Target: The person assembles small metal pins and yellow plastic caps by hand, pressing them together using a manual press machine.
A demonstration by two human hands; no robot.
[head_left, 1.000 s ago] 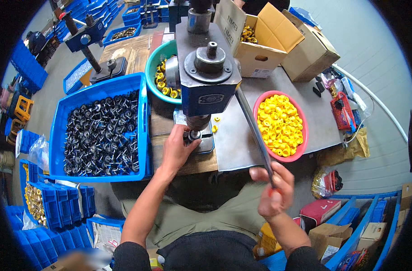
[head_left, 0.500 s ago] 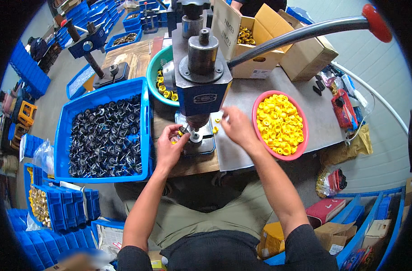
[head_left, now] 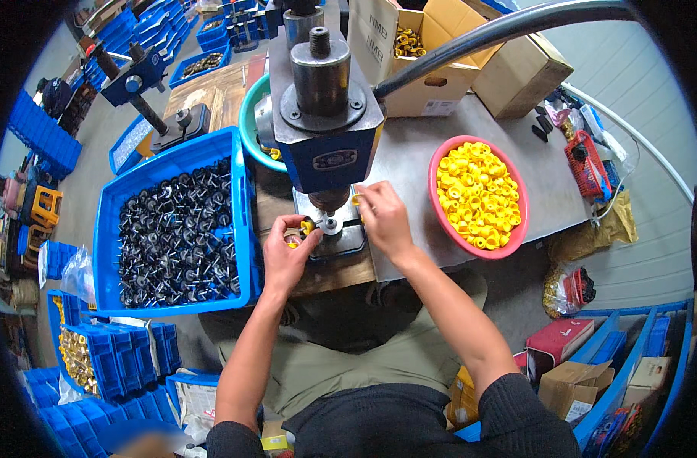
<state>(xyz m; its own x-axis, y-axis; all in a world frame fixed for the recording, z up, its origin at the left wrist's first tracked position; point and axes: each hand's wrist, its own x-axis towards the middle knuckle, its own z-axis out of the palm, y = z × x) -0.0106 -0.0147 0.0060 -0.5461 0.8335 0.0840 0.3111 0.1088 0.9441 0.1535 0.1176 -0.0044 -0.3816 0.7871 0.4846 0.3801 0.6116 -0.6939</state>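
My left hand [head_left: 288, 249] is closed around a black part with a yellow cap [head_left: 308, 227], just left of the press's steel seat [head_left: 330, 225]. More yellow shows lower in that palm, mostly hidden by the fingers. To the right of the seat, my right hand [head_left: 387, 223] pinches a small yellow cap [head_left: 356, 200] between thumb and fingertips. Above both hands stands the hand press [head_left: 329, 164], its chuck [head_left: 331, 200] pointing down over the seat. Its dark base [head_left: 347, 243] rests on the table edge.
A blue bin [head_left: 173, 311] of black parts with metal pins stands left. On the right is a pink bowl [head_left: 525, 206] of yellow caps. Behind the press sit a green bowl [head_left: 249, 126] and an open carton [head_left: 421, 99]. The press lever [head_left: 501, 42] reaches far right.
My right hand has come in toward the press and now pinches a yellow cap at its fingertips. My left hand stays by the seat with its part. The whole view has shifted slightly.
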